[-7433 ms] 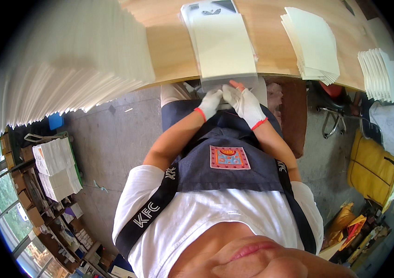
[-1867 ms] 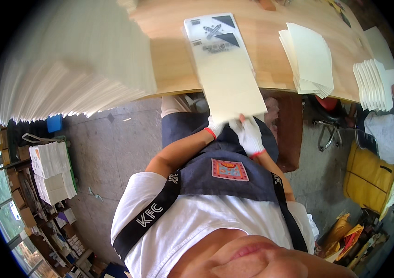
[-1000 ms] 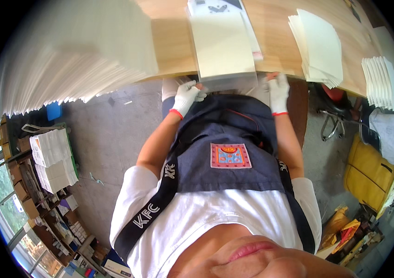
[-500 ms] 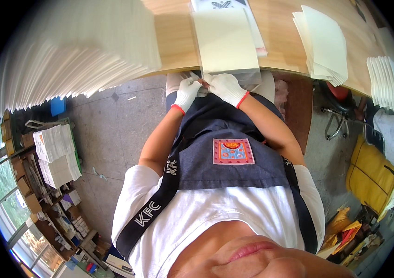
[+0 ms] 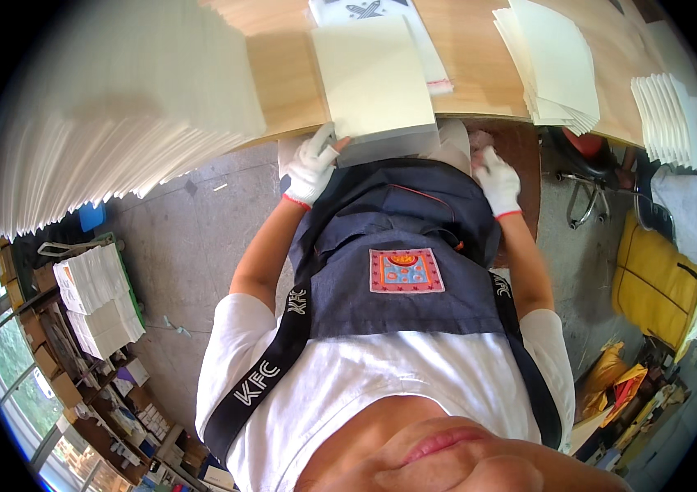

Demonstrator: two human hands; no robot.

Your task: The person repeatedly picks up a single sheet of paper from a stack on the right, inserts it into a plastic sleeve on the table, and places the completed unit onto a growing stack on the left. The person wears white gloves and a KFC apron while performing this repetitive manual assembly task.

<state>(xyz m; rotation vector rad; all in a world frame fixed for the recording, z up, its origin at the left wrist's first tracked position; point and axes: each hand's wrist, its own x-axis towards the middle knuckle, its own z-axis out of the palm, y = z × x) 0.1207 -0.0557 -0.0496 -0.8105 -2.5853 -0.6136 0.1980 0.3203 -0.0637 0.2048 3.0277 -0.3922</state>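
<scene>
A cream-coloured flat booklet or stack of sheets (image 5: 373, 70) lies at the table's front edge. A clear plastic sleeve (image 5: 389, 141) projects from its near end and hangs over the edge. My left hand (image 5: 310, 170), in a white glove with a red cuff, is at the sleeve's lower left corner. Its thumb is beside the sleeve and its index finger points up, apart from the thumb. My right hand (image 5: 498, 182), gloved alike, is away by my right thigh with curled fingers. A pinkish crumpled material (image 5: 480, 139) is close to its fingertips; anything held there is hidden.
A tall row of white folded sheets (image 5: 135, 156) fills the table's left side. Beneath the booklet lies a white printed packet (image 5: 426, 49). Fanned cream sheets (image 5: 557, 70) and a smaller white stack (image 5: 667, 123) are at the right. A stool (image 5: 582, 168) stands below.
Both hands were together at the sleeve's near edge. My right hand has moved away to the right, down beside my thigh. My left hand has shifted slightly left and spread its fingers.
</scene>
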